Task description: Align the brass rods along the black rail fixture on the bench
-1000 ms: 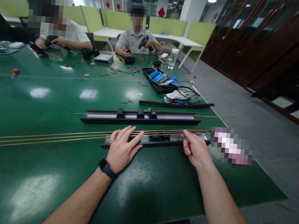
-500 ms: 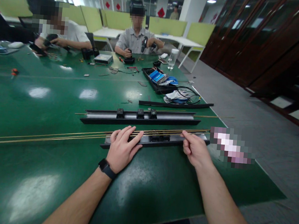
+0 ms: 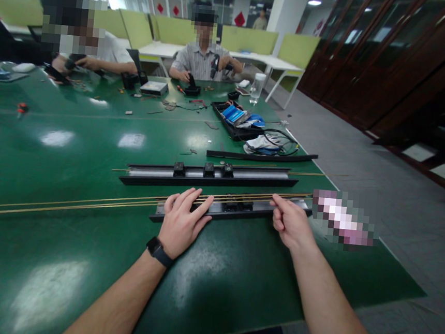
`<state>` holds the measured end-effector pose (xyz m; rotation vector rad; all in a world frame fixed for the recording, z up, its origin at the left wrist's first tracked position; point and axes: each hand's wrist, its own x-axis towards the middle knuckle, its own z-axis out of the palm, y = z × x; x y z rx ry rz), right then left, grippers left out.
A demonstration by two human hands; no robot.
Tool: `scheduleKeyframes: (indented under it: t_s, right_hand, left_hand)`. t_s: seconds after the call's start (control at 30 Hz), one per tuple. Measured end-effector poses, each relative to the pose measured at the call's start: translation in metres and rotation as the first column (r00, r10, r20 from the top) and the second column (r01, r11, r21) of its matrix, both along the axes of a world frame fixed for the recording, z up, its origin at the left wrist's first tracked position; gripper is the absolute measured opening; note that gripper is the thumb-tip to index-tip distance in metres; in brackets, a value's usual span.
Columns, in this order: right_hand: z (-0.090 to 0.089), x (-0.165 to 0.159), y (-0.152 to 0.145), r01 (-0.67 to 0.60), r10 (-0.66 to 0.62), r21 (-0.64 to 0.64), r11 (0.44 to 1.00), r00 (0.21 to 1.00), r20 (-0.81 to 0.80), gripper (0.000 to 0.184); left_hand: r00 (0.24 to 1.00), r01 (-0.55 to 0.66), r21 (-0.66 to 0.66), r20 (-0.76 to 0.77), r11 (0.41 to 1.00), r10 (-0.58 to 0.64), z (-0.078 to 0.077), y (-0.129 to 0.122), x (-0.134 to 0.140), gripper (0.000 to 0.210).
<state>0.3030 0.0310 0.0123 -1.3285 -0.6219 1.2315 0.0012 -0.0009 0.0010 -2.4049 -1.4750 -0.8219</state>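
My left hand (image 3: 182, 214), with a dark watch on its wrist, lies over the left part of a black channel rail (image 3: 259, 212), its fingers spread across thin brass rods (image 3: 126, 200). The rods run lengthwise over the rail and stick out far to the left. Near the rail's right end my right hand (image 3: 291, 222) is closed in a pinch on the rods. Small black blocks (image 3: 238, 205) sit in the rail between my hands, partly covered by the rods. What lies under my left palm is hidden.
Behind is a second black rail (image 3: 206, 178) with small blocks, then a black strip (image 3: 262, 156). A black tray (image 3: 230, 121) and a white glove (image 3: 263, 143) with cable lie farther back. A blurred-out object (image 3: 343, 216) is at right. Two people work across the table.
My hands, the rods and the rail stay in place. Across the table, a person's hand has tilted a small black part upward.
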Motion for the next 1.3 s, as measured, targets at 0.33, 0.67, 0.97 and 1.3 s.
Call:
scheduleKeyframes:
  t_s: [0.33, 0.67, 0.97, 1.3]
  right_hand:
    - [0.001, 0.001, -0.001, -0.077, 0.077, 0.006, 0.997, 0.997, 0.03, 0.038]
    - [0.006, -0.003, -0.002, -0.031, 0.031, -0.001, 1.0, 1.0, 0.003, 0.039]
    - [0.003, -0.002, -0.002, -0.026, 0.026, 0.005, 1.0, 1.0, 0.005, 0.038]
    - [0.003, -0.001, -0.002, -0.039, 0.038, 0.016, 0.999, 0.999, 0.026, 0.041]
  left_hand:
    - [1.0, 0.004, 0.006, -0.012, 1.0, -0.004, 0.001, 0.0, 0.0, 0.047]
    - [1.0, 0.002, -0.004, -0.004, 1.0, -0.002, 0.0, 0.0, 0.0, 0.048]
    - [1.0, 0.0, 0.001, -0.011, 1.0, 0.0, 0.002, -0.001, 0.001, 0.048]
    - [0.999, 0.037, -0.022, -0.014, 0.999, -0.038, 0.013, -0.003, 0.013, 0.048]
